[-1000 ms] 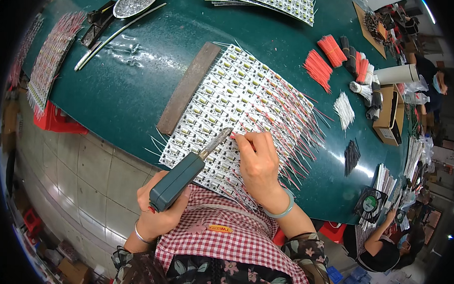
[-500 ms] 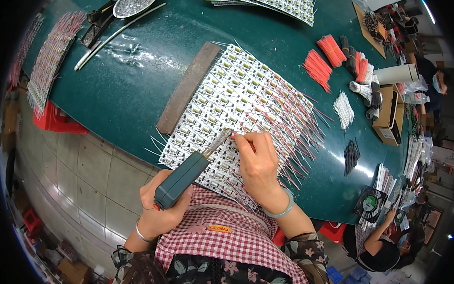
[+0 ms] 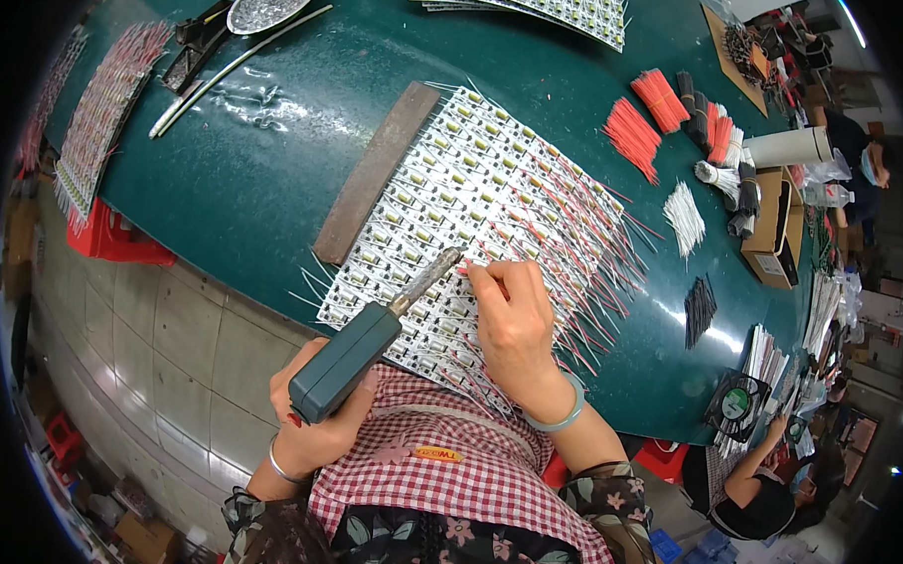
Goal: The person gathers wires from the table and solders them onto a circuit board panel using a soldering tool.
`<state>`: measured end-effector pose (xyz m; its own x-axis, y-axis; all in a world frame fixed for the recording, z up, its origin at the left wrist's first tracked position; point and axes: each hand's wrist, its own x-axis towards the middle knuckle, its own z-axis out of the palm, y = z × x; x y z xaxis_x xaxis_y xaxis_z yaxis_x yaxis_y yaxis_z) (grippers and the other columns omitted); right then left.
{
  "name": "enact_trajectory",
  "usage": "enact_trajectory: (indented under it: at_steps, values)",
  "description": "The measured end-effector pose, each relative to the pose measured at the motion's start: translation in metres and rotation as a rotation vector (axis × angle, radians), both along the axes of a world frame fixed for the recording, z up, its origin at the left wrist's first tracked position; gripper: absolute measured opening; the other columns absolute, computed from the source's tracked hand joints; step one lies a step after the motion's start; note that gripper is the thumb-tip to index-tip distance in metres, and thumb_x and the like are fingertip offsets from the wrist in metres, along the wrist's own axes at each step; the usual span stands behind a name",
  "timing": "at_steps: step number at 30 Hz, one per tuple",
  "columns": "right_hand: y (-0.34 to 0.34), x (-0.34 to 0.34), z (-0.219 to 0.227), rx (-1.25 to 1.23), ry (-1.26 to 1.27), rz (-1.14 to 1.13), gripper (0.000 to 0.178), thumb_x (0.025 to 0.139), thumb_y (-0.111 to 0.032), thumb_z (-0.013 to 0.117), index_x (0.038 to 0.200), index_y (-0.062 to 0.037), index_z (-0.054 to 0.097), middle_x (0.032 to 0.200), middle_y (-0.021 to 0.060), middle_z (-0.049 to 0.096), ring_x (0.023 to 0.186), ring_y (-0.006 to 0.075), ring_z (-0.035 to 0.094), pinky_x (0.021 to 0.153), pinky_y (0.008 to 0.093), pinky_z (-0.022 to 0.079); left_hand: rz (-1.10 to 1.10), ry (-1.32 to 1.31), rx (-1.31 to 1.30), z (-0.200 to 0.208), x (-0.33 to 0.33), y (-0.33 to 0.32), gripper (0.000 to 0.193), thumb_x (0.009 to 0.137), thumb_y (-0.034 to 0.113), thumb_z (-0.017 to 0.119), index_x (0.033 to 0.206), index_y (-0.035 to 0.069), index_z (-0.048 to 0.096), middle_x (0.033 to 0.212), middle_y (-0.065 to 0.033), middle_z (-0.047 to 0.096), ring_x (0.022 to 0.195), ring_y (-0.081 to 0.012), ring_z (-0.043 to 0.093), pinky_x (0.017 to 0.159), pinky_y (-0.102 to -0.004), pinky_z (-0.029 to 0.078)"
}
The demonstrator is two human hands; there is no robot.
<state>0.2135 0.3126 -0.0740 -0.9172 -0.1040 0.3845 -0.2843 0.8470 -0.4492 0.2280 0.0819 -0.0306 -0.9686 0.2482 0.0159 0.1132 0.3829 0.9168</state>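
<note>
My left hand (image 3: 317,431) is wrapped round the dark green handle of a soldering iron (image 3: 347,363). Its metal tip points up and right, over the middle of a white panel of small circuit boards (image 3: 404,216). Just right of the tip, my right hand (image 3: 517,329) is closed in a pinch on a thin red wire (image 3: 465,269); most of the wire is hidden by the fingers. Rows of red and white wires (image 3: 582,257) stick out from the panel's right part. A dark flat bar (image 3: 376,175) lies along the panel's left edge.
Beyond lie stacked panels (image 3: 541,5) and a silvery oval dish (image 3: 272,4). Bundles of red wires (image 3: 633,139), white wires (image 3: 683,219) and black wires (image 3: 699,309) lie to the right, near a cardboard box (image 3: 772,229). A wired panel (image 3: 109,121) overhangs the table's left end. A co-worker sits at lower right.
The soldering iron's tip has shifted slightly upward, and its handle has swung a little to the left with my left hand. My right hand stays almost in place.
</note>
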Motion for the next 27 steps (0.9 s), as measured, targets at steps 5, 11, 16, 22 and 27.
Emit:
enact_trajectory:
  at_steps: [5, 11, 16, 22, 27]
  values:
    - [0.0, -0.001, -0.002, -0.001, 0.033, -0.002, 0.029, 0.071, 0.009, 0.063, 0.099, 0.006, 0.064, 0.087, 0.0115, 0.054, 0.078, 0.0256, 0.052, 0.064, 0.0339, 0.046, 0.012, 0.045, 0.004, 0.0, 0.0, 0.002, 0.02, 0.074, -0.004, 0.072, 0.093, -0.006, 0.067, 0.084, -0.0126, 0.064, 0.064, -0.0187, 0.062, 0.057, -0.0279, 0.047]
    - [-0.004, 0.004, 0.003, 0.015, 0.092, -0.004, 0.027, 0.071, 0.007, 0.066, 0.098, 0.0043, 0.064, 0.085, 0.0098, 0.055, 0.078, 0.0252, 0.053, 0.063, 0.0337, 0.046, 0.02, 0.054, -0.001, 0.0, 0.006, -0.002, 0.021, 0.074, -0.003, 0.073, 0.094, -0.007, 0.067, 0.085, -0.0125, 0.065, 0.064, -0.0185, 0.062, 0.058, -0.0275, 0.047]
    - [-0.007, 0.01, 0.006, 0.009, 0.074, -0.002, 0.028, 0.07, 0.006, 0.069, 0.098, 0.0038, 0.064, 0.082, 0.0094, 0.056, 0.078, 0.0252, 0.054, 0.064, 0.0338, 0.047, 0.01, 0.069, -0.027, 0.0, 0.009, -0.006, 0.022, 0.074, -0.003, 0.074, 0.094, -0.007, 0.066, 0.084, -0.0117, 0.065, 0.064, -0.0169, 0.062, 0.057, -0.0265, 0.047]
    - [-0.007, 0.012, 0.002, 0.011, 0.04, 0.013, 0.029, 0.07, 0.007, 0.067, 0.098, 0.0049, 0.064, 0.085, 0.0102, 0.056, 0.079, 0.0255, 0.054, 0.064, 0.034, 0.047, -0.004, 0.038, -0.034, 0.001, 0.011, -0.007, 0.021, 0.075, -0.004, 0.074, 0.093, -0.007, 0.064, 0.079, -0.0099, 0.064, 0.063, -0.0136, 0.06, 0.057, -0.0253, 0.047]
    - [-0.009, 0.013, 0.0, 0.019, 0.033, 0.011, 0.03, 0.068, 0.008, 0.065, 0.099, 0.0056, 0.063, 0.085, 0.0113, 0.055, 0.079, 0.0262, 0.053, 0.063, 0.0346, 0.047, 0.018, -0.067, -0.013, 0.0, 0.013, -0.006, 0.018, 0.076, -0.002, 0.074, 0.09, -0.005, 0.063, 0.075, -0.008, 0.063, 0.061, -0.0121, 0.058, 0.056, -0.0254, 0.046]
